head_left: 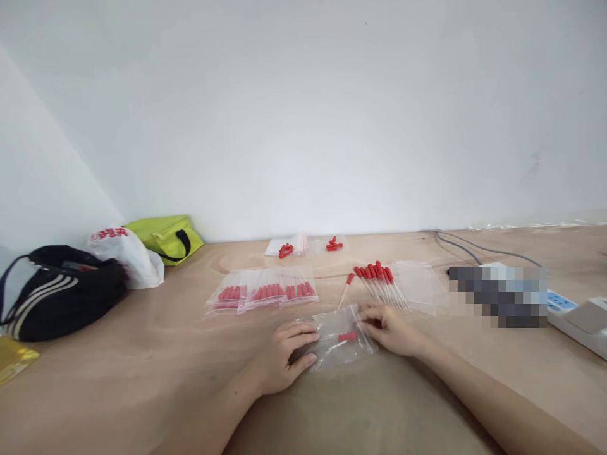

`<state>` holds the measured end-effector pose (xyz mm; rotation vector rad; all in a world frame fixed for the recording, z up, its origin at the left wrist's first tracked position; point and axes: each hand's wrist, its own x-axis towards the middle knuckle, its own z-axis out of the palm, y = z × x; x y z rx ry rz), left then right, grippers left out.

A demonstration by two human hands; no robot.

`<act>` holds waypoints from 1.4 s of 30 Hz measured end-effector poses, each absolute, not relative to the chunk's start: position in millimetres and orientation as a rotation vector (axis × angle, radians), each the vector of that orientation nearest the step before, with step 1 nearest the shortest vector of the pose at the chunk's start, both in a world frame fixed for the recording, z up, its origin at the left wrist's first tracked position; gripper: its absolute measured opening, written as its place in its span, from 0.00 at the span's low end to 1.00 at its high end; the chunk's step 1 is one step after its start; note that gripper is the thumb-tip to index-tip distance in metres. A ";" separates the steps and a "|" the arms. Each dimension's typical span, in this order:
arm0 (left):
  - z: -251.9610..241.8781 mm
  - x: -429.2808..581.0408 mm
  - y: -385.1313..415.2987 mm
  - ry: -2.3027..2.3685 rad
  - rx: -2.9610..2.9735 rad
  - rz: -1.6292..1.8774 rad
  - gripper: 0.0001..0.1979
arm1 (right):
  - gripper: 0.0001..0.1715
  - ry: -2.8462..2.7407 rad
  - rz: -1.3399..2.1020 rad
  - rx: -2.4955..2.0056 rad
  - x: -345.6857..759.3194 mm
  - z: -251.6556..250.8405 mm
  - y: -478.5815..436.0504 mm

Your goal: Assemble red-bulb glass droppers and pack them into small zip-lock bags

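A clear zip-lock bag (332, 359) lies on the table between my hands, with droppers that have red rubber bulbs (348, 336) inside it. My left hand (287, 357) rests at the bag's left end, thumb and fingers apart, fingertips touching the plastic. At the zip edge on the right, my right hand (386, 327) has its fingers bent and pressed together on the bag. Just beyond the bag lies a single loose dropper (346, 287). A fanned row of red-bulbed droppers (379, 275) is behind my right hand, beside a flat clear bag (420, 284).
Filled bags of droppers (260, 291) overlap at centre left. Further back are loose red bulbs (286, 251) on plastic bags, and more red bulbs (334, 244). A black bag (66, 294), white plastic bag (128, 256) and lime bag (164, 237) stand left; a power strip (578, 332) lies right.
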<state>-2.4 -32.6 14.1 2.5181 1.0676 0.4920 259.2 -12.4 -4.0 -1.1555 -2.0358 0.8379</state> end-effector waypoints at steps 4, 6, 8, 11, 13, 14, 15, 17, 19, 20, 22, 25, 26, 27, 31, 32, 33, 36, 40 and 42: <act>14.1 -1.1 -33.1 1.073 2.445 0.564 0.09 | 0.11 -1.837 0.520 -1.519 260.1 -3.5 7.7; 14.4 -1.4 -33.1 1.093 2.403 0.591 0.05 | 0.09 -1.781 0.446 -1.640 252.6 0.6 21.6; 14.4 -1.9 -32.9 1.092 2.377 0.597 0.04 | 0.11 -1.728 0.411 -1.814 239.8 6.0 36.0; 14.1 -2.7 -32.8 1.075 2.360 0.591 0.05 | 0.19 -1.660 0.398 -1.962 218.4 10.5 54.3; 14.0 -3.2 -32.9 1.083 2.350 0.578 0.05 | 0.21 -1.624 0.415 -2.021 207.9 10.0 62.3; 14.1 -3.3 -32.9 1.092 2.345 0.573 0.05 | 0.21 -1.611 0.429 -2.043 204.6 9.2 64.8; 14.3 -3.5 -33.0 1.100 2.342 0.567 0.05 | 0.21 -1.602 0.445 -2.051 202.7 8.4 66.5; 14.7 -3.7 -33.3 1.106 2.341 0.554 0.05 | 0.21 -1.602 0.469 -2.021 203.2 7.7 67.0; 15.1 -3.8 -33.4 1.103 2.349 0.543 0.05 | 0.22 -1.617 0.473 -1.935 209.1 8.7 64.2; 15.2 -3.9 -33.5 1.099 2.355 0.540 0.06 | 0.23 -1.624 0.467 -1.883 213.9 9.5 61.6; 14.9 -3.9 -33.4 1.087 2.366 0.545 0.08 | 0.24 -1.626 0.441 -1.788 226.7 9.7 53.7; 14.0 -4.1 -33.0 1.070 2.381 0.540 0.11 | 0.24 -1.452 0.510 -1.542 248.7 2.7 36.3; 13.7 -4.2 -32.8 1.071 2.384 0.531 0.12 | 0.25 -1.341 0.588 -1.434 255.1 -1.7 29.5; 13.6 -4.3 -32.7 1.075 2.389 0.521 0.13 | 0.25 -1.241 0.661 -1.349 260.3 -6.6 22.6; 15.3 -4.1 -32.9 1.097 2.396 0.497 0.14 | 0.25 -0.968 0.818 -1.171 266.9 -21.8 0.7; 16.1 -3.9 -33.1 1.101 2.396 0.492 0.14 | 0.24 -0.926 0.834 -1.155 265.8 -22.9 -2.2; 16.9 -3.6 -33.4 1.105 2.397 0.487 0.14 | 0.24 -0.895 0.846 -1.143 264.2 -23.1 -4.1; 18.4 -2.8 -34.1 1.111 2.397 0.472 0.14 | 0.25 -0.832 0.870 -1.122 259.4 -20.7 -5.5; 18.0 -2.3 -34.7 1.124 2.390 0.475 0.15 | 0.24 -0.752 0.923 -1.107 256.4 -20.4 -6.0; 17.5 -2.4 -34.7 1.132 2.387 0.478 0.15 | 0.23 -0.731 0.938 -1.091 255.6 -21.6 -7.4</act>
